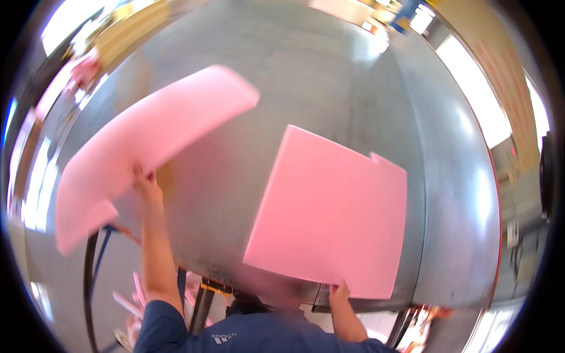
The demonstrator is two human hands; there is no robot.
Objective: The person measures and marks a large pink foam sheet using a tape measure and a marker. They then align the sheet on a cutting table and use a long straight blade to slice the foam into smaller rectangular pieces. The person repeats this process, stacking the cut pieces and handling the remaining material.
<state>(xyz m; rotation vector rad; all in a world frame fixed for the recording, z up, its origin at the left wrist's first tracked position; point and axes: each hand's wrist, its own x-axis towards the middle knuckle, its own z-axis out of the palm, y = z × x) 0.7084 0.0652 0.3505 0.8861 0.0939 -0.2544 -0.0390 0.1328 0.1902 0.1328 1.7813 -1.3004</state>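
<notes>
My left hand is closed on the near edge of a long pink foam sheet, fingers pinching it around the middle. The long sheet is raised over the left part of the table, tilted and bowed, and slightly blurred. A squarer pink foam sheet is over the table to the right, with a small notch at its far right edge. My right hand grips its near edge, thumb on top and the other fingers mostly hidden under it. Whether this sheet rests fully on the tabletop I cannot tell.
A wide grey metal table stretches away in front of me, with a seam along its right part. Pink foam scraps lie below on the left, by the dark table legs. A pale wooden structure stands far left.
</notes>
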